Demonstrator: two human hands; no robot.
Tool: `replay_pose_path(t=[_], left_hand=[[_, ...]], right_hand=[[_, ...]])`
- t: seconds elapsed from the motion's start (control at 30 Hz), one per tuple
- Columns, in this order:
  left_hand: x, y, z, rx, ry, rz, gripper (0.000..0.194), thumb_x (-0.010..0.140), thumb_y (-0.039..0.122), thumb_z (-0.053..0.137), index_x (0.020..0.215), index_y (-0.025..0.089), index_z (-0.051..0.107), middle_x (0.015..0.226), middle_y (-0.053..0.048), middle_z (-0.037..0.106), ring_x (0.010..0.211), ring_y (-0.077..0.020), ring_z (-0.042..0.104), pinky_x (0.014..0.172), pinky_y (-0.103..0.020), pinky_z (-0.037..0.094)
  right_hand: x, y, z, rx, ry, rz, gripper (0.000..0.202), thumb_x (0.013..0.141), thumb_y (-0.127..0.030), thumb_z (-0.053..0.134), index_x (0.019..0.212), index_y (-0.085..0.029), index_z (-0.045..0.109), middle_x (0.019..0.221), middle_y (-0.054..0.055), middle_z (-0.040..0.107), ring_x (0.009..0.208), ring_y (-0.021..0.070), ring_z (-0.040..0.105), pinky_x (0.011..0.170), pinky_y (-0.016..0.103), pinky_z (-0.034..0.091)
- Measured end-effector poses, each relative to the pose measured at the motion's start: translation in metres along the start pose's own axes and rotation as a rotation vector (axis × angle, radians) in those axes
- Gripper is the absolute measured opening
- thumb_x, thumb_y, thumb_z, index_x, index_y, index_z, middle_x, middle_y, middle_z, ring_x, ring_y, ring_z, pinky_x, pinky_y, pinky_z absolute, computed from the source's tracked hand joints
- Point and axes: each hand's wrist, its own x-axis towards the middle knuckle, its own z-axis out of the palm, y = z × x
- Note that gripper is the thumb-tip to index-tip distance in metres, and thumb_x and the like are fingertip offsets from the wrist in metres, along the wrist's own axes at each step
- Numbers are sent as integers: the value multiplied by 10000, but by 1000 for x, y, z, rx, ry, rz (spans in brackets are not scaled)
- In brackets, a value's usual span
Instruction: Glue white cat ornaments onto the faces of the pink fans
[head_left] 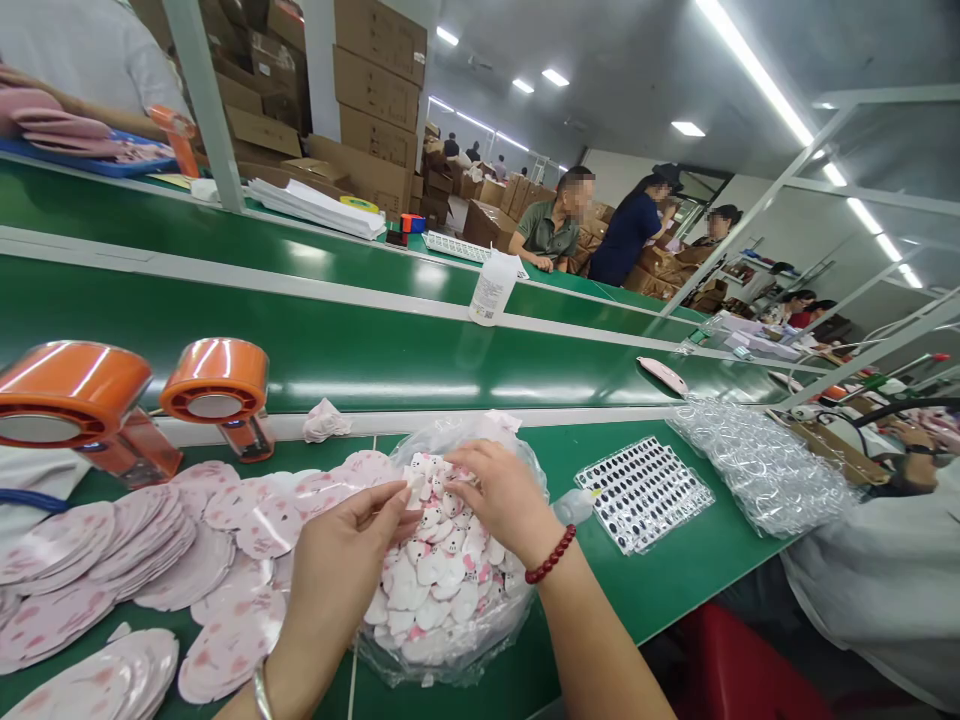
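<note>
Left hand (339, 555): fingertips pinched, hold unclear | right hand (504, 492): half-curled, hold unclear | risk: snagged plastic bag (435, 652) could spill white pieces (436, 568)

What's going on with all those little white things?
Someone's left hand and right hand are at a pile of small white pieces with printed faces, in a clear plastic bag. Whether either grips one is hard to tell. Pink printed ovals lie stacked to the left; sheets of black ovals lie to the right.

Bright ceiling lights (757, 70), glare, stretched edges
</note>
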Motion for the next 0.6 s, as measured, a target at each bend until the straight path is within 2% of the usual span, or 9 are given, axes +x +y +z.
replay_pose_path(t=[0.1, 0.17, 0.27, 0.37, 0.43, 0.5, 0.6], left_hand=[[-1, -5, -3, 79, -26, 29, 527, 688, 515, 718, 1064, 146, 743, 823, -105, 814, 814, -297, 780, 831, -426, 625], [-2, -9, -5, 132, -48, 58, 560, 710, 511, 686, 1134, 147, 730, 784, -88, 807, 823, -305, 777, 805, -429, 618], [-4, -13, -6, 216, -70, 130, 563, 737, 515, 696, 1195, 188, 720, 775, -52, 795, 776, -286, 764, 728, -391, 603], [-7, -13, -2, 264, -78, 221, 492, 748, 514, 735, 1164, 252, 745, 830, -35, 794, 738, -255, 749, 666, -347, 592], [-9, -10, 3, 259, -70, 300, 451, 741, 492, 746, 1132, 268, 764, 918, -40, 802, 808, -253, 755, 749, -348, 605], [-11, -6, 8, 243, -39, 382, 427, 719, 468, 753, 1091, 262, 786, 1016, -53, 803, 900, -265, 751, 905, -376, 584], [-12, -3, 11, 216, 14, 430, 409, 707, 454, 742, 1054, 247, 805, 1087, -66, 800, 951, -281, 744, 993, -403, 553]], right_hand=[[4, 1, 6, -5, -58, 12, 206, 917, -222, 749, 1115, -281, 749, 1174, 31, 733, 1163, 246, 603, 989, 386, 486], [6, 1, 11, 17, -68, 30, 146, 896, -203, 766, 1025, -271, 769, 1081, 24, 759, 1109, 245, 629, 964, 374, 488], [8, -1, 12, 104, -18, 68, 54, 918, -192, 735, 935, -230, 770, 969, 33, 778, 994, 226, 683, 928, 354, 502], [4, -6, 7, 255, 55, 91, 99, 981, -252, 667, 969, -217, 759, 954, 19, 790, 900, 176, 726, 860, 292, 543], [0, -12, 2, 351, 91, 99, 120, 980, -289, 670, 967, -208, 757, 951, 14, 793, 852, 161, 739, 801, 261, 568], [-5, -21, -2, 419, 115, 102, 111, 955, -294, 700, 948, -203, 762, 927, 12, 792, 812, 160, 740, 761, 254, 583], [-9, -33, -6, 469, 129, 90, 52, 900, -231, 750, 942, -220, 778, 938, 8, 787, 825, 162, 731, 804, 270, 585]])
